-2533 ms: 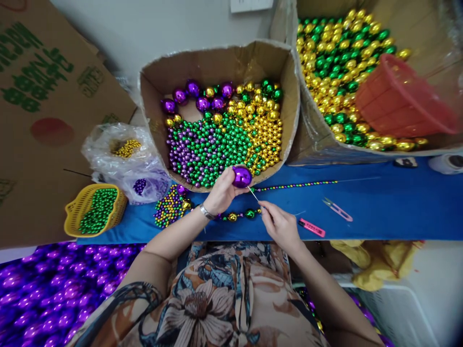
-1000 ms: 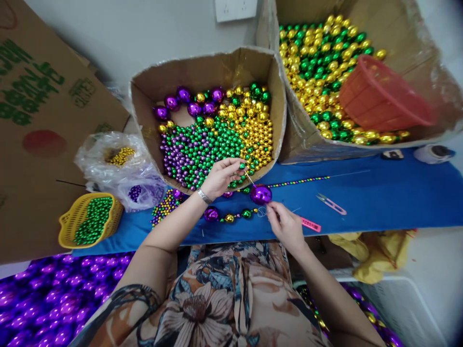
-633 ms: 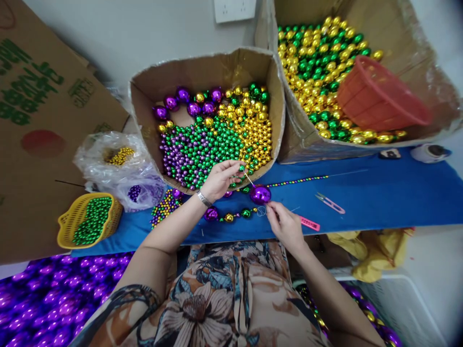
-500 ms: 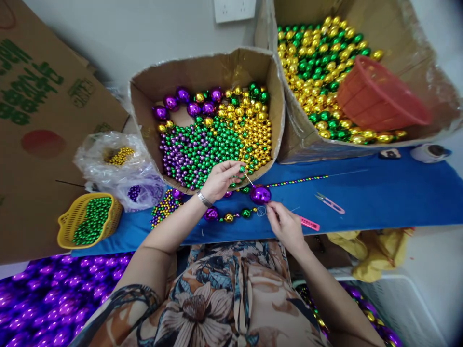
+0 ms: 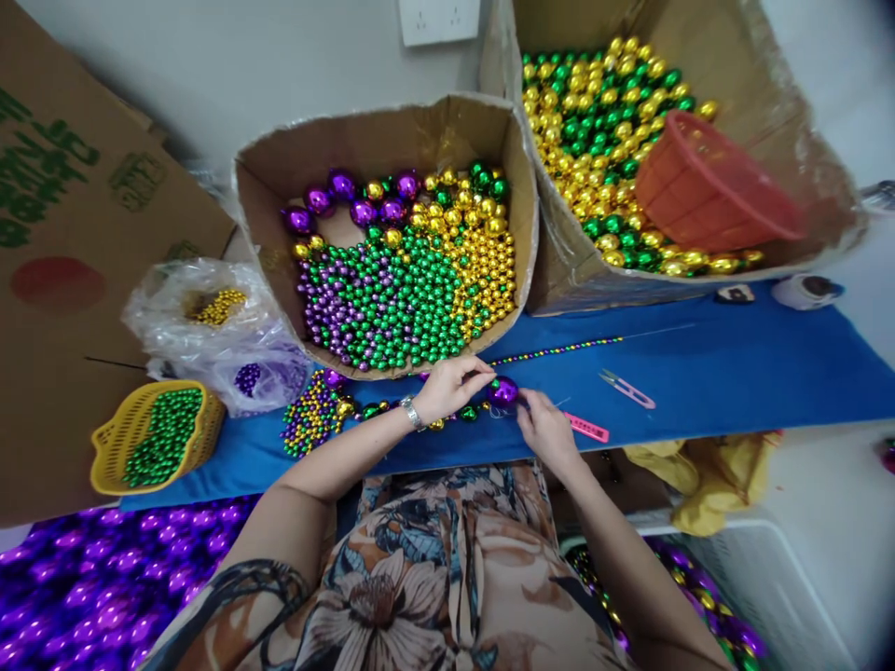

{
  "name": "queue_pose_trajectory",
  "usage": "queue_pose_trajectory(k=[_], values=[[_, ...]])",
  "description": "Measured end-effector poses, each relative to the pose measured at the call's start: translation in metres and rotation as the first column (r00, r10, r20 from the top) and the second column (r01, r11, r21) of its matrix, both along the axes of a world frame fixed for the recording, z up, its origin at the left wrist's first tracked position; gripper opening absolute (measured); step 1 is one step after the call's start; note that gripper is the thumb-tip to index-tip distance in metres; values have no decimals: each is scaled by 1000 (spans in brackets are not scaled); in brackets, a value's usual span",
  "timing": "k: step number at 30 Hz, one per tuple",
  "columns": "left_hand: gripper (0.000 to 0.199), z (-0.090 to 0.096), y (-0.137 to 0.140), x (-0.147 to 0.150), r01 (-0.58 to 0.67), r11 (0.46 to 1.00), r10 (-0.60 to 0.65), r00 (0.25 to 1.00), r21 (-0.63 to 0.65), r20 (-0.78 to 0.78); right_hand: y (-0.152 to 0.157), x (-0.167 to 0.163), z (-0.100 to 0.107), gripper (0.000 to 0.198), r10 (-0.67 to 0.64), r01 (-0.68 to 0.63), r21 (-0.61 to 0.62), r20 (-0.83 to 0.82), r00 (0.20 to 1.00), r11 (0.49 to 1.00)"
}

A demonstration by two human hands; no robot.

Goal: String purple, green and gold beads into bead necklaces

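Purple and mirror-bright, a large bead (image 5: 502,392) sits between a person's two bare hands, over a blue cloth (image 5: 727,373) and close to the near edge of a cardboard box (image 5: 392,140). The left hand (image 5: 448,390), a metal watch (image 5: 411,412) at its wrist, has thumb and fingers closed on a small green bead (image 5: 495,384) against the large bead's left side; the fingertips partly cover it. The right hand (image 5: 547,431) pinches the large bead's right edge between thumb and finger. Whether a needle is also in that grip is too small to tell. A loop of fine thread (image 5: 495,412) beneath the large bead shows only faintly.

A string of mixed beads (image 5: 469,413) lies on the cloth, its middle hidden by the left hand and wrist. Farther back, a thin strand of tiny beads (image 5: 559,351) disappears behind the left hand at one end. Pink snips (image 5: 622,384) and a pink cutter (image 5: 587,427) lie to the right; the cutter's lettering is unreadable. In a second box (image 5: 573,284), cut off at the top, a tilted red basket (image 5: 699,177) covers some gold and green beads. The right arm (image 5: 615,531) hides part of a white crate (image 5: 804,568); at lower left, a heap of purple balls (image 5: 140,568) runs out of view.
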State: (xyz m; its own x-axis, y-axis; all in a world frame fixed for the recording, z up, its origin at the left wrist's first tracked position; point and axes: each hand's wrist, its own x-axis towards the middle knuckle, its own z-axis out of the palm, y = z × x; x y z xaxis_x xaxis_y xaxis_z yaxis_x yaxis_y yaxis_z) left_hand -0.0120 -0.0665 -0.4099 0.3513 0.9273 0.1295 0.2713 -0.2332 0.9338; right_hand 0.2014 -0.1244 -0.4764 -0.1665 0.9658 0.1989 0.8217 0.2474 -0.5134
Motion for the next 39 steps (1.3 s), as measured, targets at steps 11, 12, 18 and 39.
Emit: queue_pose_trajectory(k=[11,12,18,39], values=[[18,62,5,-6,12,995,19,950,-96,312,11,-23,54,27,174,-161,68,-347,921,985],[18,61,5,-9,-4,996,31,953,-89,301,11,-23,55,26,178,-166,64,-357,917,984],[22,57,10,-19,-16,999,24,978,-42,209,11,-21,60,25,182,-195,16,-436,881,981],[34,46,134,-80,-249,968,249,967,5,52,11,-27,61,19,159,-109,157,-352,922,982]])
